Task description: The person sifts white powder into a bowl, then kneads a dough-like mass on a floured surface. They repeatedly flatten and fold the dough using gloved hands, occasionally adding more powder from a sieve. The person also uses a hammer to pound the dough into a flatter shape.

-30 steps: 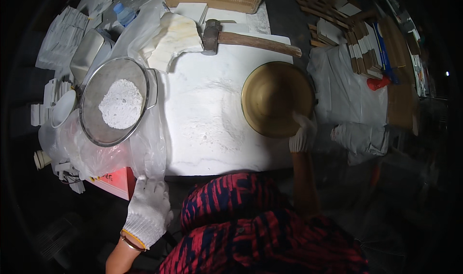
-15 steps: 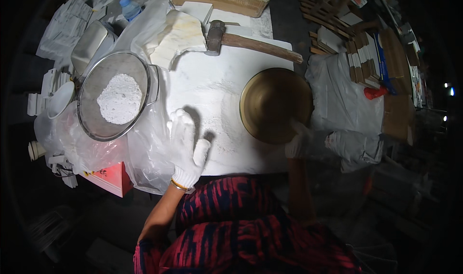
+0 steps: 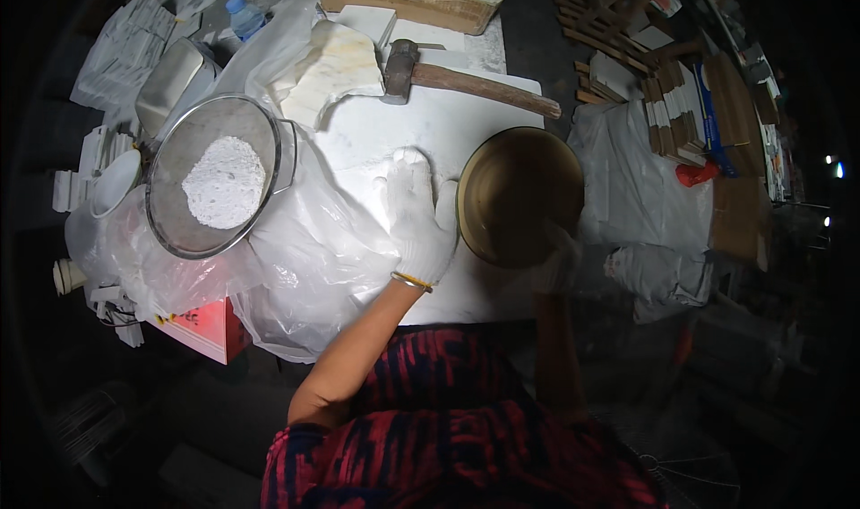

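My left hand (image 3: pixel 416 218), in a white knit glove, lies palm down on the white slab (image 3: pixel 358 146) with its fingers stretched out. Its thumb side is close beside a yellowish-brown metal basin (image 3: pixel 515 186). At the near right rim of that basin is my right hand (image 3: pixel 557 263), also gloved; it is dim and blurred, with its fingers reaching over the rim. The inside of the basin is in shadow, so its contents cannot be made out. To the left, a round mesh sieve (image 3: pixel 161 209) with a metal rim holds a heap of white powder (image 3: pixel 224 182).
A sledgehammer (image 3: pixel 484 90) lies across the far part of the slab, next to a broken piece of pale stone (image 3: pixel 331 70). Clear plastic sheeting (image 3: pixel 313 258) covers the left side. Beyond stand a cardboard box (image 3: pixel 412 7) and a water bottle (image 3: pixel 244 16).
My left hand has slid right across the powdery slab toward the basin. The basin has shifted slightly right, and the plastic sheeting now spreads further over the slab.
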### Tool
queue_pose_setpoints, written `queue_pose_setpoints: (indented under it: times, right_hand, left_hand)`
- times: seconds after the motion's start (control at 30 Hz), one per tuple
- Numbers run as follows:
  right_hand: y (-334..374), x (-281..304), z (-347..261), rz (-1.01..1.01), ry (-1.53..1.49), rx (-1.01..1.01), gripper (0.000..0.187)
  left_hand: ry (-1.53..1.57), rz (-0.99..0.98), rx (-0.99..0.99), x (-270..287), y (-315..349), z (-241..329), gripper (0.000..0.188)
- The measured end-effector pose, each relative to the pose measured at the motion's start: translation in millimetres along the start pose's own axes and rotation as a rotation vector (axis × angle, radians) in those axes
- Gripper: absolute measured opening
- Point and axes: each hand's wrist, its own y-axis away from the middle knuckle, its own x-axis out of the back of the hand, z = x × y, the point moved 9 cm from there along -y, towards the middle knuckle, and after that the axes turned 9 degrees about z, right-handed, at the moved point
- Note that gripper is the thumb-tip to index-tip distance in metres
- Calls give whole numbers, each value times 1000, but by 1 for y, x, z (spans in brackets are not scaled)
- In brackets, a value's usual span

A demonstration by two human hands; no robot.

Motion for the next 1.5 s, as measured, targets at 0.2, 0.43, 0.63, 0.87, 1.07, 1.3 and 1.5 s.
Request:
queue_pose_setpoints:
  times: [0.2, 0.43, 0.63, 0.87, 1.07, 1.3, 1.5]
  right_hand:
    - [6, -10, -7, -67, 13, 17, 51]
    - [7, -8, -11, -6, 142, 28, 48]
    - [2, -3, -11, 28, 167, 42, 43]
    - [-2, -5, -8, -23, 127, 36, 47]
    - [-6, -4, -9, -146, 24, 27, 57]
    - [-4, 4, -3, -82, -51, -37, 51]
    - [-5, 8, -5, -108, -98, -7, 48]
  left_hand:
    - [-133, 9, -243, 62, -6, -24, 64]
    - [-71, -31, -35, 146, -7, -96, 61]
    - [-113, -186, 89, 182, 5, -131, 63]
    - [-471, -382, -419, 126, 11, -46, 66]
    - [-418, -63, -223, 57, -22, -56, 74]
    - [-218, -225, -372, -15, -35, -10, 70]
    - [-35, -163, -524, 39, -14, 14, 67]
